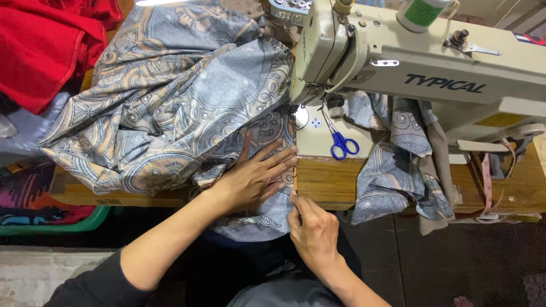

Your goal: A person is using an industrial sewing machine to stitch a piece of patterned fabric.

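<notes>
Across the wooden surface sits a cream sewing machine, its arm running off to the right and its head standing over the pale bed plate. On the arm's side is a dark strip of lettering, further right a small yellow rectangular label, and at the far right edge a small red and dark sticker. On top of the arm stands a thread cone with a green wrapper.

Left of the machine lies the cloth, a big heap of blue-grey fabric printed with tan scrolls; it spills over the surface's left part and down its front edge. More of the same cloth hangs bunched behind the needle, under the arm, on the right. A red cloth lies at the upper left, and a green tub shows below the surface on the left.

The left hand lies flat on the cloth near its right edge, fingers spread and pointing toward the needle. The right hand is just below it at the surface's front edge, thumb and forefinger pinching the cloth's edge in a closed grip.

Blue-handled scissors lie on the bed plate, just right of the needle. A pink tape measure hangs at the far right.
</notes>
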